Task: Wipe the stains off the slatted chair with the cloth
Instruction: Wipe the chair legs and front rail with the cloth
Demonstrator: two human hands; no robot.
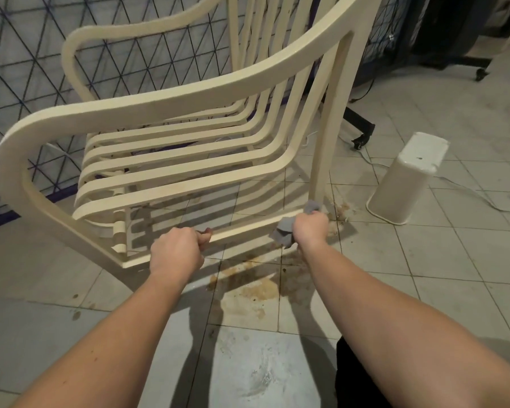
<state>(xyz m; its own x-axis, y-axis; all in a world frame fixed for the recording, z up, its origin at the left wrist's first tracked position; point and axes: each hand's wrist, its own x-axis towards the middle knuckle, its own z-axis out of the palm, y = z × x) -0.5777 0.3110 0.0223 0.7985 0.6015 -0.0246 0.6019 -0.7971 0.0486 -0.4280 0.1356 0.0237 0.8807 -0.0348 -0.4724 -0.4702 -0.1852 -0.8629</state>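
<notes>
A cream slatted chair stands tilted on the tiled floor, its seat slats facing me. My left hand grips the lowest side rail near its middle, fingers curled around it. My right hand holds a crumpled grey cloth against the same rail where it meets the upright leg. Part of the cloth pokes out above my fist beside the leg.
Brown stains spread over the floor tiles under my hands. A white bin lies tipped over at the right. A net-patterned panel stands behind the chair. Black stand legs on castors and cables lie at the back right.
</notes>
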